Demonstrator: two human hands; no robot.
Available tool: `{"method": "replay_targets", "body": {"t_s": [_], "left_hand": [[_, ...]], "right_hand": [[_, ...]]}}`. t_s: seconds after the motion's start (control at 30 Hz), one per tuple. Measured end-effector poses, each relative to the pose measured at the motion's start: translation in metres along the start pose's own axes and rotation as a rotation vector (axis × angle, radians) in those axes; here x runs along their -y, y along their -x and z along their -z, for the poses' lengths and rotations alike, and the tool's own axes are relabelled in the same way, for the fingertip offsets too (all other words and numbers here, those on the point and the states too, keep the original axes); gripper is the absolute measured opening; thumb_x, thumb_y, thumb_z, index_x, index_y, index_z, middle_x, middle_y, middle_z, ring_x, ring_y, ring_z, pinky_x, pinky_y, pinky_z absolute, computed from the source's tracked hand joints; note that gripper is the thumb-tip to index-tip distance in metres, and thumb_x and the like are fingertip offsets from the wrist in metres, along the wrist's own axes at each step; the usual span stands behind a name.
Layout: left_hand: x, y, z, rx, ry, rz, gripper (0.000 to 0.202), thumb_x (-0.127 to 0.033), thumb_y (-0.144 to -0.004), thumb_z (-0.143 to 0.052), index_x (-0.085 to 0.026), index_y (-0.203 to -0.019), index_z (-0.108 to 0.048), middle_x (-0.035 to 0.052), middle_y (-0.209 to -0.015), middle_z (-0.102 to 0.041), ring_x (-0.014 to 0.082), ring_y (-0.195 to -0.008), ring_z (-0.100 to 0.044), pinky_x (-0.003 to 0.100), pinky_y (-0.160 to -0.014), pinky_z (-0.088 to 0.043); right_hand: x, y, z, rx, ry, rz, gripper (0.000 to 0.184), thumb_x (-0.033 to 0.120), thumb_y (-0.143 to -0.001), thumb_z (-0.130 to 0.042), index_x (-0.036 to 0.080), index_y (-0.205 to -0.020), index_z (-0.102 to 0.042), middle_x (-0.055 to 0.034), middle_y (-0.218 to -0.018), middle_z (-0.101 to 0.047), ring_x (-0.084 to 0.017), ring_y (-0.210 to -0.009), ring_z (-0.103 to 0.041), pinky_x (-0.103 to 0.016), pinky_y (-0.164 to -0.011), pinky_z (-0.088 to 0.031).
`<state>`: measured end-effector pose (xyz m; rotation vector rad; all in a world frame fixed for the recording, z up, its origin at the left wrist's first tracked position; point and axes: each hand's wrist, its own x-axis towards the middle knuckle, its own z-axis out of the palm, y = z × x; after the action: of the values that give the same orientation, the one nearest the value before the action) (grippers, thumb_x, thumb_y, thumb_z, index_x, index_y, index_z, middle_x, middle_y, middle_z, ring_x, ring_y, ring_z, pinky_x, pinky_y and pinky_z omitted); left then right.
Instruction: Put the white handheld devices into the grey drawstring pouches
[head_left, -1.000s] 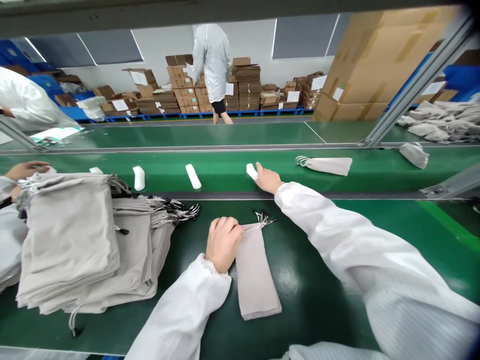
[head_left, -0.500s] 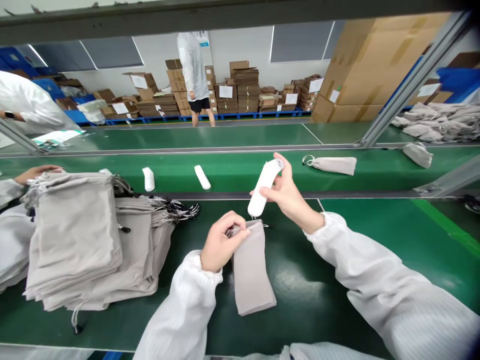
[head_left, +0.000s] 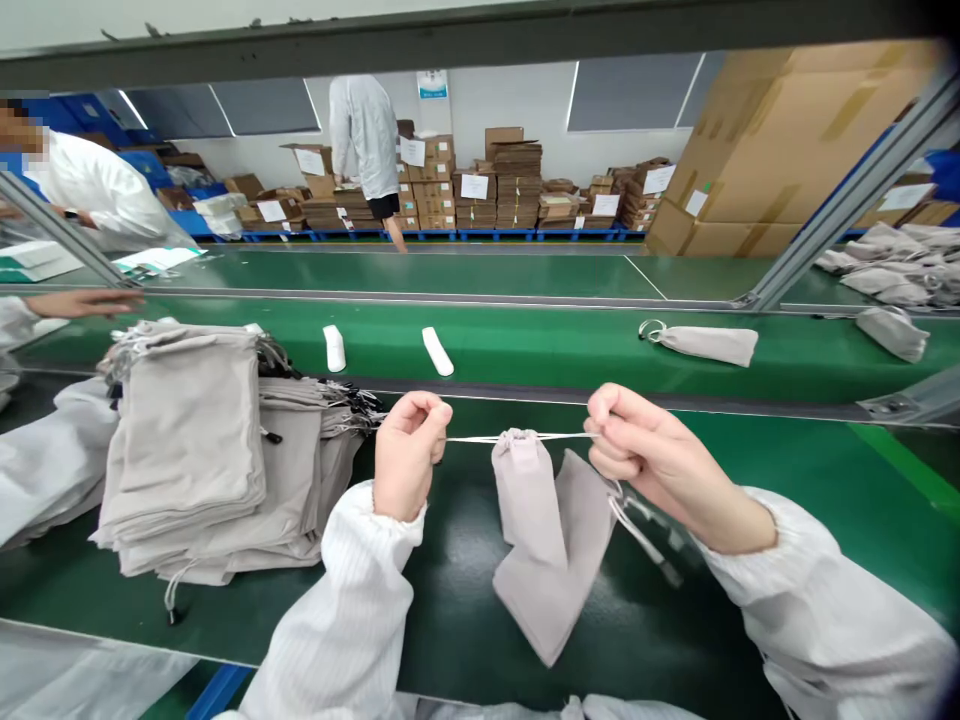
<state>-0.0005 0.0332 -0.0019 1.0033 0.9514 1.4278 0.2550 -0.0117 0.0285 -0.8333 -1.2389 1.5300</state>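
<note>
Pouch (head_left: 544, 590), a grey-beige cloth drawstring bag, lies folded over on itself on the dark green belt (head_left: 457, 640), its neck bunched tightly around a thin white cord (head_left: 517, 437) that runs straight across its top. Just left of the pouch, the left hand (head_left: 409, 455) is closed, its fingers curled inward and pinching one side of the cord, though they hide the exact pinch point. Just right of the pouch, the right hand (head_left: 652, 455) is closed too, its fingers pressed together on the other side, and a cord tail (head_left: 645, 535) droops from that grip down toward the belt. Between the hands the cord looks taut and nearly level, and that seems the sound way to work it: an even, outward pull on both sides should keep the gathers centred on the neck, while a harder pull from one side could drag the bag askew. Pinching close to the fingertips also looks right for a cord this thin. Left of the pouch, a stack (head_left: 187, 450) of similar bags sits on the belt, with their cords bunched at the end nearest the pouch. Beyond the pouch, a second belt (head_left: 540, 345) carries white tubes (head_left: 335, 348) and another pouch (head_left: 709, 345) with a metal ring at its neck.
</note>
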Motion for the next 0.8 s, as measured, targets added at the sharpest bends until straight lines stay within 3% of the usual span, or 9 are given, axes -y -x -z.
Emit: {"method": "replay_targets", "body": {"t_s": [0.1,0.2,0.27,0.4,0.67,0.73,0.8], "left_hand": [[0.000,-0.002,-0.001,0.041,0.004,-0.038,0.029,-0.035,-0.073,-0.082,-0.018,-0.082,-0.061,-0.0044,-0.071,-0.047,0.0021,-0.047,-0.030,0.016,-0.041,-0.022],[-0.007,0.001,-0.011,0.088,0.017,-0.111,0.026,-0.034,-0.075,-0.081,-0.018,-0.084,-0.062,-0.0026,-0.076,-0.051,0.0019,-0.048,-0.032,0.017,-0.041,-0.025],[-0.015,0.002,-0.020,0.141,0.030,-0.152,0.024,-0.034,-0.077,-0.080,-0.018,-0.084,-0.063,-0.0020,-0.077,-0.051,0.0026,-0.049,-0.033,0.018,-0.042,-0.026],[-0.031,0.002,-0.039,0.235,0.029,-0.207,0.021,-0.033,-0.079,-0.079,-0.019,-0.085,-0.064,-0.0012,-0.077,-0.051,0.0041,-0.050,-0.034,0.018,-0.041,-0.025],[-0.039,0.007,-0.066,0.318,0.031,-0.259,0.020,-0.035,-0.082,-0.076,-0.019,-0.084,-0.064,0.0003,-0.079,-0.051,0.0062,-0.054,-0.036,0.019,-0.042,-0.026],[-0.035,0.007,-0.067,0.338,0.016,-0.265,0.016,-0.034,-0.086,-0.071,-0.020,-0.086,-0.063,0.0001,-0.079,-0.052,0.0066,-0.054,-0.036,0.020,-0.044,-0.029],[-0.023,0.006,-0.065,0.301,-0.065,-0.311,0.011,-0.030,-0.090,-0.065,-0.022,-0.097,-0.063,0.0017,-0.090,-0.056,0.0087,-0.061,-0.045,0.022,-0.053,-0.040]], "right_hand": [[-0.001,-0.015,0.013,0.039,0.125,0.044,0.008,0.030,-0.098,-0.054,0.022,-0.096,-0.056,0.0066,-0.062,-0.038,-0.009,-0.050,-0.035,-0.025,-0.051,-0.029],[-0.020,-0.036,0.031,0.102,0.374,0.039,0.011,0.029,-0.098,-0.054,0.022,-0.107,-0.054,0.0004,-0.080,-0.063,-0.014,-0.069,-0.060,-0.030,-0.068,-0.047],[-0.032,-0.045,0.040,0.167,0.600,-0.010,0.011,0.027,-0.097,-0.055,0.022,-0.106,-0.056,-0.0016,-0.085,-0.070,-0.017,-0.077,-0.067,-0.032,-0.074,-0.050],[-0.034,-0.051,0.040,0.253,1.061,0.063,0.012,0.022,-0.093,-0.057,0.020,-0.084,-0.064,0.0012,-0.076,-0.071,-0.015,-0.069,-0.065,-0.027,-0.065,-0.045],[-0.006,-0.047,0.023,0.138,1.344,0.351,0.019,0.024,-0.095,-0.054,0.024,-0.083,-0.069,0.0002,-0.090,-0.074,-0.019,-0.086,-0.067,-0.030,-0.072,-0.043],[-0.002,-0.043,0.020,0.091,1.296,0.386,0.017,0.024,-0.095,-0.053,0.023,-0.083,-0.066,-0.0008,-0.088,-0.072,-0.018,-0.082,-0.066,-0.030,-0.070,-0.043],[0.003,-0.038,0.017,-0.014,1.065,0.355,0.014,0.028,-0.096,-0.051,0.023,-0.085,-0.059,-0.0013,-0.087,-0.068,-0.015,-0.069,-0.062,-0.028,-0.062,-0.043]]}}
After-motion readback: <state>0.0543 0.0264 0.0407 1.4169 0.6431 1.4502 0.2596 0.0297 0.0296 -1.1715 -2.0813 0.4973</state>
